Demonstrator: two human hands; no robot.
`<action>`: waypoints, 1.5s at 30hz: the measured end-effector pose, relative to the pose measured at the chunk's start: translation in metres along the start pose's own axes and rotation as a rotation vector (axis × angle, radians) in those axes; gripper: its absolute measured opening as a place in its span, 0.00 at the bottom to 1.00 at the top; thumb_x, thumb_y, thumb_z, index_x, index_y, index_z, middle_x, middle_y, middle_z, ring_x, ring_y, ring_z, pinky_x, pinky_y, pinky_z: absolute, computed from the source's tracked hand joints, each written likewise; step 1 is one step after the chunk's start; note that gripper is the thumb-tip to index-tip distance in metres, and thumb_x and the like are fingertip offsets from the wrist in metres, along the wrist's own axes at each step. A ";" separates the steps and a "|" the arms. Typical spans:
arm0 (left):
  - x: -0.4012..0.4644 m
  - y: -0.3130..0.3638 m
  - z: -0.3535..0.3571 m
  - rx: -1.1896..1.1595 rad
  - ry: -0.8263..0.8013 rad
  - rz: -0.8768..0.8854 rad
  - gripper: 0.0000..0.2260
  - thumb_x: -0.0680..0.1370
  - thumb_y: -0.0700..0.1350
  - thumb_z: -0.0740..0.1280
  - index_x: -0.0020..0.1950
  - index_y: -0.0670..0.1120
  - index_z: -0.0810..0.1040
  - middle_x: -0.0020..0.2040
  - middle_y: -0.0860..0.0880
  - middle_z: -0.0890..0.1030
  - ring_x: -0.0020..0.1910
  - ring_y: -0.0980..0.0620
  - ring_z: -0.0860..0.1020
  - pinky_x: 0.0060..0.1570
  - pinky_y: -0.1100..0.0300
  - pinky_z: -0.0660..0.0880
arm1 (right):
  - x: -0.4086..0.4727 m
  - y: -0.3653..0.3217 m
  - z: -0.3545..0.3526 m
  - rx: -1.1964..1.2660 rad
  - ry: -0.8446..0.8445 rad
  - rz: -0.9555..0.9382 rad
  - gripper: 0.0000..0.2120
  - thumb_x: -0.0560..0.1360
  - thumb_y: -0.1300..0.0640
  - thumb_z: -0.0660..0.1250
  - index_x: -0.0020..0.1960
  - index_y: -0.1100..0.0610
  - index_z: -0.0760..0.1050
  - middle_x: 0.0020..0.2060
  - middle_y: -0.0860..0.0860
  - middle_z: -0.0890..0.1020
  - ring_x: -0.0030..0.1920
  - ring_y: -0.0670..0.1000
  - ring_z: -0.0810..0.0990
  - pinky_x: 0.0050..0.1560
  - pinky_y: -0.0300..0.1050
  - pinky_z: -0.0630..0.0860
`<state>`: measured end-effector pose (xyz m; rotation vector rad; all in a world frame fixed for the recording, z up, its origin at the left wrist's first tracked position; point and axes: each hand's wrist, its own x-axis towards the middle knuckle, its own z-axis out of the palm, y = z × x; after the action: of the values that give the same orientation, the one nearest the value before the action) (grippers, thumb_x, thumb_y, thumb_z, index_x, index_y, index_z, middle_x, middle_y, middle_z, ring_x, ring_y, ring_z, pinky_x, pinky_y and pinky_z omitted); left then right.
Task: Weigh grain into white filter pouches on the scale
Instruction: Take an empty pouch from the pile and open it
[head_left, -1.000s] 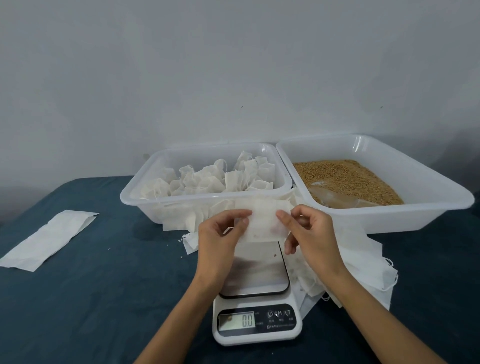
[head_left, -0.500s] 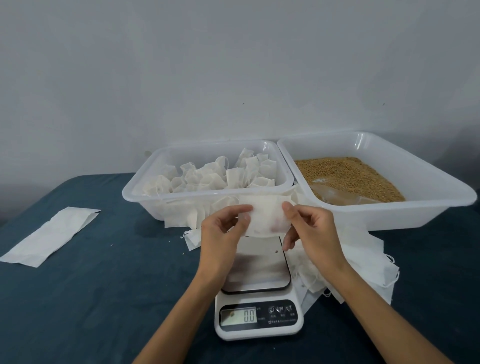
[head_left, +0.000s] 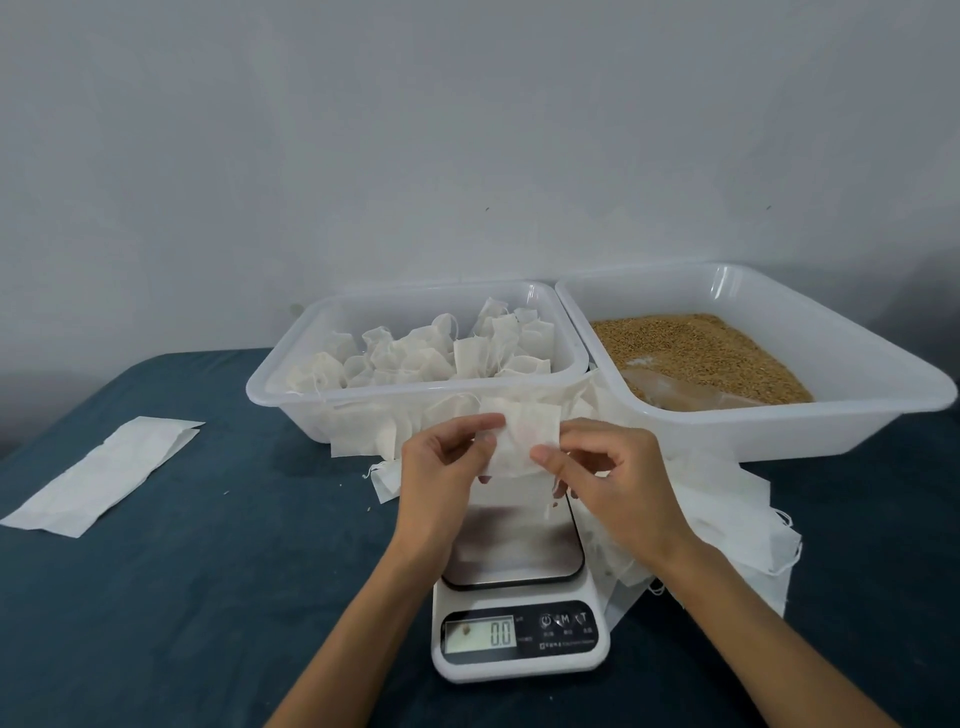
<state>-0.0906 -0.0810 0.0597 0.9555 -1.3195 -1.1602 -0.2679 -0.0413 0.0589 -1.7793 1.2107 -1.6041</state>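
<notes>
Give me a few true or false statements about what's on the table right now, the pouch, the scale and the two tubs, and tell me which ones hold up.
1. Both hands pinch one empty white pouch above the scale. True: the left hand and the right hand each grip a side of it.
2. The scale display reads 0.0. True.
3. The grain sits in the left tub. False: it fills the right tub; the left tub holds filled pouches.
4. A pouch lies on the scale platform. False: the platform carries nothing.
5. A flat white sheet lies on the blue cloth at the far left. True.
</notes>
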 end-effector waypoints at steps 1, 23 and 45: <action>0.000 0.000 0.000 0.007 0.001 -0.003 0.13 0.81 0.33 0.69 0.52 0.49 0.88 0.48 0.53 0.89 0.43 0.58 0.83 0.40 0.67 0.78 | 0.000 0.001 0.000 -0.034 0.001 -0.021 0.10 0.76 0.53 0.74 0.38 0.54 0.82 0.31 0.49 0.81 0.27 0.51 0.82 0.31 0.42 0.77; 0.003 -0.002 -0.005 -0.156 -0.077 -0.037 0.10 0.82 0.36 0.68 0.56 0.47 0.87 0.53 0.41 0.87 0.47 0.50 0.83 0.42 0.61 0.79 | 0.001 0.008 -0.003 -0.077 0.001 -0.074 0.22 0.77 0.53 0.73 0.29 0.56 0.69 0.28 0.48 0.73 0.28 0.50 0.83 0.27 0.50 0.75; 0.005 0.005 -0.009 -0.069 0.030 0.044 0.10 0.82 0.34 0.68 0.58 0.46 0.86 0.50 0.49 0.88 0.43 0.52 0.80 0.41 0.62 0.76 | 0.007 -0.007 -0.015 0.087 -0.085 0.211 0.15 0.83 0.49 0.64 0.39 0.52 0.77 0.27 0.59 0.72 0.31 0.61 0.85 0.29 0.42 0.75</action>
<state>-0.0815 -0.0863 0.0652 0.8860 -1.2624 -1.1460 -0.2800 -0.0405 0.0718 -1.5911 1.2252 -1.4255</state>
